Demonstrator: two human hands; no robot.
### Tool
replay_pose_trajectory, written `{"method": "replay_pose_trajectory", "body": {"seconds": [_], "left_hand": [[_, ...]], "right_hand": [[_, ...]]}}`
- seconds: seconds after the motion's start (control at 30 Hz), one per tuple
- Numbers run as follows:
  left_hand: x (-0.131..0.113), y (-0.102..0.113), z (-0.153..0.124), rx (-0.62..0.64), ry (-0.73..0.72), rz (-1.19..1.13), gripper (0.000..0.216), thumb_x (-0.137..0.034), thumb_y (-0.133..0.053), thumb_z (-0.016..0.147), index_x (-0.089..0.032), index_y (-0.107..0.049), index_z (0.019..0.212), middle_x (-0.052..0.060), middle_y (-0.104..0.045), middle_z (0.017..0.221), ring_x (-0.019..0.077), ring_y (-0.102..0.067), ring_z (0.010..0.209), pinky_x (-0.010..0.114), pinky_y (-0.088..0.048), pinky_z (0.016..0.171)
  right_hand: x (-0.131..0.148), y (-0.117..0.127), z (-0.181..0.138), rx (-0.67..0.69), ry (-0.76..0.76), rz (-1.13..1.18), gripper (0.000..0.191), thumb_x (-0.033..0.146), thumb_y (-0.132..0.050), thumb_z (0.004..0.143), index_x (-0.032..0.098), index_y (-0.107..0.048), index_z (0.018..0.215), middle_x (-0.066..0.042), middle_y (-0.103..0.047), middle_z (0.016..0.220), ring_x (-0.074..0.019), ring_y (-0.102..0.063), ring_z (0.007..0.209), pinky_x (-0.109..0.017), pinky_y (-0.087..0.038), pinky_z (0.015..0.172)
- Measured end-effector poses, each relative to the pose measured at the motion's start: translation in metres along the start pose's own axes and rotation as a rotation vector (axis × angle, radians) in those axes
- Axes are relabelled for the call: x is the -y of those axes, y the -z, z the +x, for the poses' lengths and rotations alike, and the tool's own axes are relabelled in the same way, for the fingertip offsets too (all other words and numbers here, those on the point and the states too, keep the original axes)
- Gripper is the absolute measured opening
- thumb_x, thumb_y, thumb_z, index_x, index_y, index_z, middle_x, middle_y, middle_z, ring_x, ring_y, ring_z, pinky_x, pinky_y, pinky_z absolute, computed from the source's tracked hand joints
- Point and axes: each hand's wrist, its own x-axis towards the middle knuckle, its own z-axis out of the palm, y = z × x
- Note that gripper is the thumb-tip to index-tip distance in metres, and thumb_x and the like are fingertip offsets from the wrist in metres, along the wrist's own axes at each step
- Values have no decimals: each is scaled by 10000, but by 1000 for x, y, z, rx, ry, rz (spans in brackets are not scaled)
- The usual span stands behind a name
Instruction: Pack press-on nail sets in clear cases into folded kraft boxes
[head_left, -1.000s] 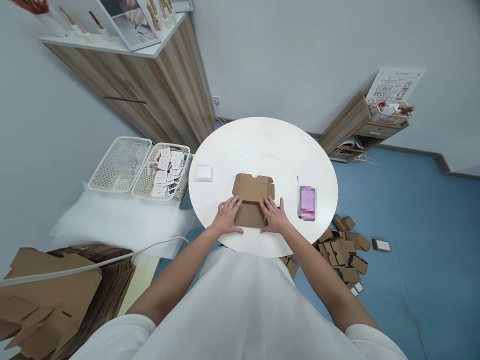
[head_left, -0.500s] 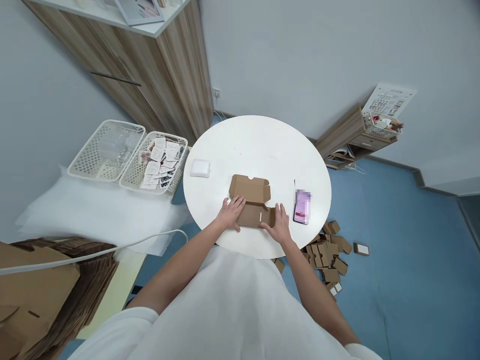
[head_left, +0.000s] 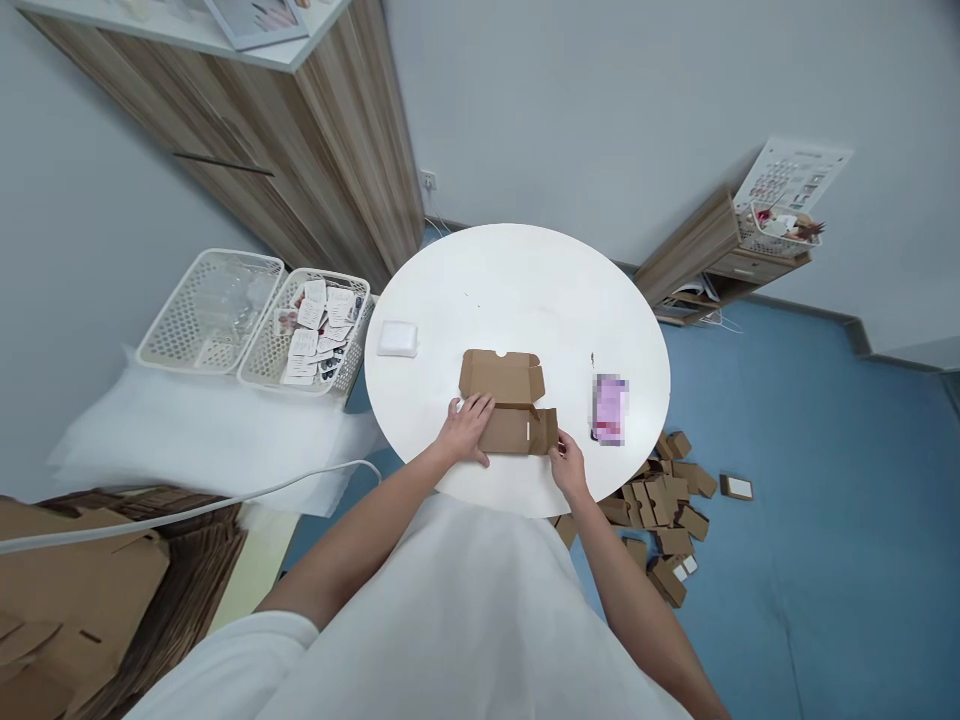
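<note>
A brown cardboard box (head_left: 504,430) lies partly unfolded on the white round table (head_left: 525,270), its notched lid spread toward the far side. My left hand (head_left: 466,428) rests over the left end of the box, fingers stretched out and thumb apart. At the right end, my right hand (head_left: 568,466) has its fingers curled at the outer edge of the side flap (head_left: 545,430), which is folded outward. The fingertips there are partly hidden behind the flap. To the right lies a phone (head_left: 610,410) with a blurred pink screen.
A white packet (head_left: 397,338) sits at the table's left. Two white baskets (head_left: 259,372) stand beyond it, one holding several cards. White foam sheets (head_left: 210,420) and stacked flat cardboard (head_left: 82,590) are at lower left. Several small boxes (head_left: 660,500) lie on the floor at right.
My right hand has gone from spread fingers beside the flap to curled fingers at its outer edge. The flap has tipped outward to the right. My left hand stays on the box.
</note>
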Motion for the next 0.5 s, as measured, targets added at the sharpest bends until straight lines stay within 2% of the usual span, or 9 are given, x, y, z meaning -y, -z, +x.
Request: {"method": "replay_pose_trajectory", "body": {"seconds": [0.17,0.27,0.37,0.5], "left_hand": [[-4,-2,2,18,0,-12,1197,-569,-736,381,-162,-205,1373,169,-265,1399,367,-184,1267,502,-102,1008],[-5,-3,2,16,-3,-23,1213,-563,-741,377,-147,-193,1376,173,-268,1398,363,-190,1264,509,-91,1008],[-6,-4,1,8,-4,-27,1203,-564,-740,381,-150,-201,1374,176,-276,1394,361,-202,1259,508,-91,1009],[-6,-3,1,9,-2,-21,1189,-569,-740,373,-164,-227,1367,183,-291,1385,371,-215,1254,507,-105,1007]], "right_hand": [[3,-9,-9,101,52,-95,469,281,-454,742,212,-451,1206,-79,-537,1110,-163,-540,849,-327,-472,736],[5,-15,-11,161,91,-168,537,359,-534,713,221,-429,1221,-89,-506,1175,-208,-512,978,-360,-465,764],[6,-18,-10,187,116,-139,549,395,-550,708,223,-426,1215,-100,-444,1271,-228,-480,1077,-353,-470,769],[4,-18,-2,76,5,-113,518,351,-494,745,206,-378,1228,-100,-557,1131,-174,-588,848,-318,-478,700]]}}
